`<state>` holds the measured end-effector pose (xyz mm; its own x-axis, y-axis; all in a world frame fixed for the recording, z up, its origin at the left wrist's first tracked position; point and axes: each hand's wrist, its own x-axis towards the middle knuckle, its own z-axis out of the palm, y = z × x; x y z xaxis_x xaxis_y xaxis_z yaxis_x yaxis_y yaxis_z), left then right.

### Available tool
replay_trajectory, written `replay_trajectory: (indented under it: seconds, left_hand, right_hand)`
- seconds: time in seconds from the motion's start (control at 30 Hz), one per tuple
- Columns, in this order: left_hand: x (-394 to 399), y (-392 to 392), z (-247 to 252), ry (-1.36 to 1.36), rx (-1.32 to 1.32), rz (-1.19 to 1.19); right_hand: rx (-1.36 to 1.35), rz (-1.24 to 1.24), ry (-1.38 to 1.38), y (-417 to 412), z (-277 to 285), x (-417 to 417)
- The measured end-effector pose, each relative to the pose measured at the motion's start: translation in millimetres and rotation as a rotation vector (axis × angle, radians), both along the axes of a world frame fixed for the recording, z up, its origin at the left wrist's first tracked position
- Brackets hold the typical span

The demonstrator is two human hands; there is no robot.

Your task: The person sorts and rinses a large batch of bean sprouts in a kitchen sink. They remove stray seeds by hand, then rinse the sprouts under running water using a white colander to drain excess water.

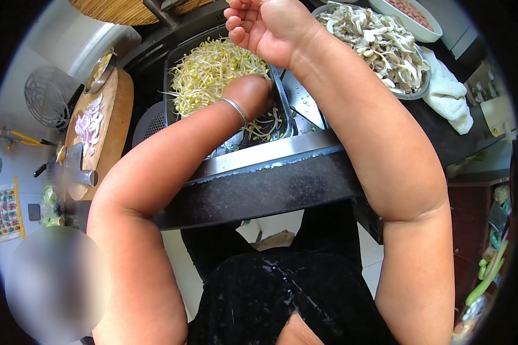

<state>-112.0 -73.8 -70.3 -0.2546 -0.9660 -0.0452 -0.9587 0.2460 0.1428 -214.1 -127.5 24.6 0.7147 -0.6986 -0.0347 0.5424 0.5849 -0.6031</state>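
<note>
A heap of bean sprouts (pixel 211 69) with yellow heads fills much of a dark rectangular tray (pixel 290 116) at the sink. My left hand (pixel 252 95), with a silver bangle at the wrist, reaches down at the tray's right side; its fingers are hidden, so whatever it touches cannot be told. Some loose sprouts (pixel 265 127) lie in the tray just below that hand. My right hand (pixel 259 26) is raised over the tray's upper right corner, palm up, fingers loosely curled; its fingertips are partly cut off at the picture's top edge, and a small pale bit shows there.
Right of the sink stand a bowl of torn mushrooms (pixel 375 47), a white dish of pinkish beans (pixel 408 13) and a white cloth (pixel 446 90). At left, a wooden board (pixel 112 116) bears sliced shallots or onion (pixel 90 120), a cleaver (pixel 74 159) and a metal bowl (pixel 108 73).
</note>
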Motion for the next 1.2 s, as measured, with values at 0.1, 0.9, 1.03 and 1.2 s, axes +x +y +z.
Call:
replay_trajectory:
  seconds: [0.1,0.9,1.03,1.2]
  left_hand:
    - [5,1,-2,0.031,-0.001,-0.057]
    - [58,45,76,1.914,0.369,0.493]
    - [57,47,78,1.888,0.389,0.475]
    - [69,49,79,1.897,0.47,0.413]
  right_hand:
    - [-0.006,-0.004,0.012,2,1,2]
    - [-0.748,0.103,0.621,18,-1,0]
    - [-0.84,0.026,0.602,20,-3,1]
    - [-0.919,0.012,0.598,20,0,2]
